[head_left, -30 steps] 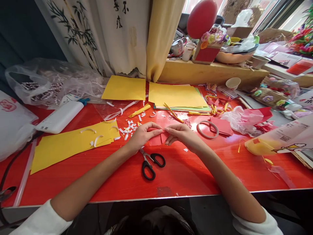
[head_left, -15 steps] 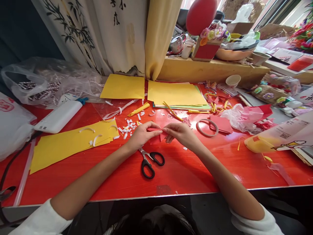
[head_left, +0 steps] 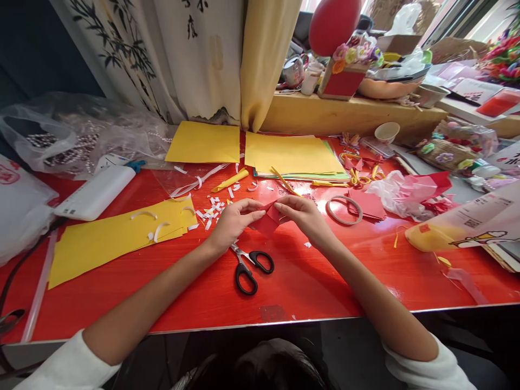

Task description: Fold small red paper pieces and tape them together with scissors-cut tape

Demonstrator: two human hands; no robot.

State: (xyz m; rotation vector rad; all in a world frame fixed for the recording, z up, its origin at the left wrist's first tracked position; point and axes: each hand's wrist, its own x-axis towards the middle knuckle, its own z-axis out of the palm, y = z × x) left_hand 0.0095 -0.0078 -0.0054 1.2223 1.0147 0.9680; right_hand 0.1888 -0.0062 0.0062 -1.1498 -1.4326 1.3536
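Observation:
Between my two hands is a small folded piece of red paper [head_left: 268, 221], raised a little over the red table. My left hand [head_left: 234, 222] pinches its left edge between thumb and fingers. On the other side, my right hand [head_left: 301, 214] grips the upper right edge, its lower fingers partly behind the paper. Black-handled scissors [head_left: 248, 266] lie on the table just below my left hand, their blade tips hidden under it. White paper scraps [head_left: 211, 212] are scattered left of my hands. A roll of tape [head_left: 344, 210] lies flat to the right, beside red paper squares [head_left: 369, 205].
Yellow paper strips [head_left: 117, 238] lie at the left, near a white box-like device [head_left: 95, 192]. Yellow sheets [head_left: 292, 154] are stacked at the back. A drink cup [head_left: 459, 222] rests at the right, near crumpled pink tissue [head_left: 400, 195]. The table's front edge [head_left: 260, 326] runs below my forearms.
The red paper has been turned and lifted slightly, so more of its face shows. My fingers have spread a little farther apart along its edge. The scissors have stayed in place.

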